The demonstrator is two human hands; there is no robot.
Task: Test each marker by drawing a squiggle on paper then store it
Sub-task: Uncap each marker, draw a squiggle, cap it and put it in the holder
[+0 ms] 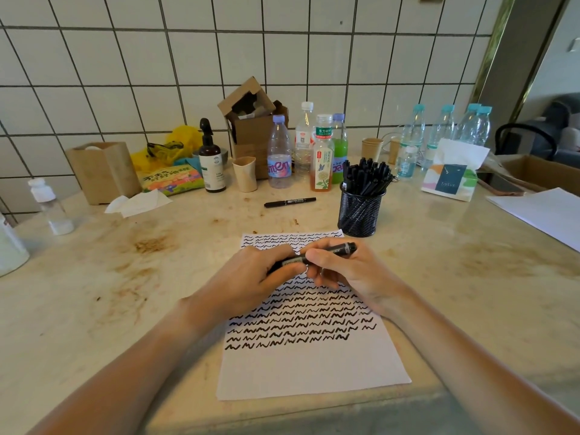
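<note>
Two bare forearms enter from the lower left and lower right of the frame, with no sleeves in view. The left hand (251,277) and right hand (348,271) are ungloved, fingernails short and unpainted

Both hands, left (251,277) and right (348,271), grip one black marker (340,248) above the squiggle-covered paper (314,365).

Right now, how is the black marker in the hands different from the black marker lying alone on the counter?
The black marker in the hands is gripped by the left hand and right hand above the squiggle-covered white paper; the lone black marker on the counter lies untouched on the beige counter. The held one sits nearer the camera and looks fatter; the lone one sits farther back, beside the black mesh pen cup. Both are black with printed labels.
</note>
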